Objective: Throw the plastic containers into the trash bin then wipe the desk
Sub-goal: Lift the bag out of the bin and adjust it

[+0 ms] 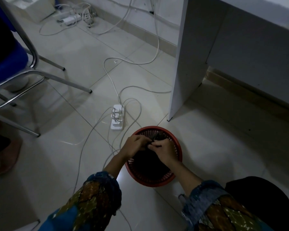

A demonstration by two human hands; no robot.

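Both my hands are over the red mesh trash bin [155, 127], which sits on the tiled floor [215, 147] right in front of me, near the foot of the white desk [190, 55] side panel. My left hand [135, 146] has its fingers curled and pinching a fold of what looks like a black bag [154, 141] at the bin's mouth. My right hand [164, 151] pinches the same dark fold from the other side, knuckles up, the two hands almost touching. The bag fills the inside of the bin, and it is too dark in there to tell what else it holds. My patterned sleeves [93, 195] run up from the bottom of the view.

Just beyond the bin lies a white power strip [117, 117] with plugs in it, and white cables [135, 104] loop across the tiles around it, one passing beside the bin. At the left stands a blue chair [8, 64] on chrome legs, with a bare foot [8, 157] on the floor below it.
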